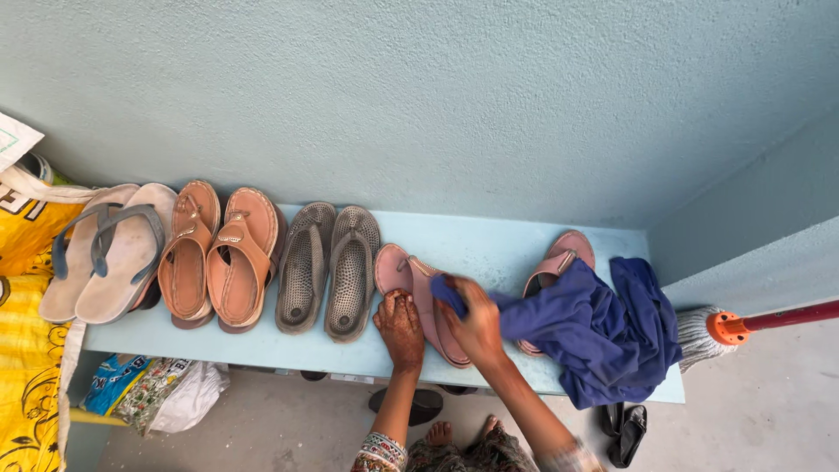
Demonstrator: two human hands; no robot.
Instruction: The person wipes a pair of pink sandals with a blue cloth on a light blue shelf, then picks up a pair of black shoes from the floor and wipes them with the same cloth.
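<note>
My left hand (401,324) presses down on the heel end of a pink sandal (411,281) lying on a light blue shelf (489,245). My right hand (474,322) is closed on one end of a blue cloth (603,328) and holds it against the same sandal. The rest of the cloth lies bunched at the right end of the shelf. A second pink sandal (561,256) lies further right, partly under the cloth.
Along the shelf to the left sit grey perforated sandals (330,267), tan sandals (218,253) and beige flip-flops with blue-grey straps (105,249). A mop with a red handle (743,325) leans at right. Yellow fabric (26,350) and bags (157,393) are at left; dark sandals (625,430) lie on the floor.
</note>
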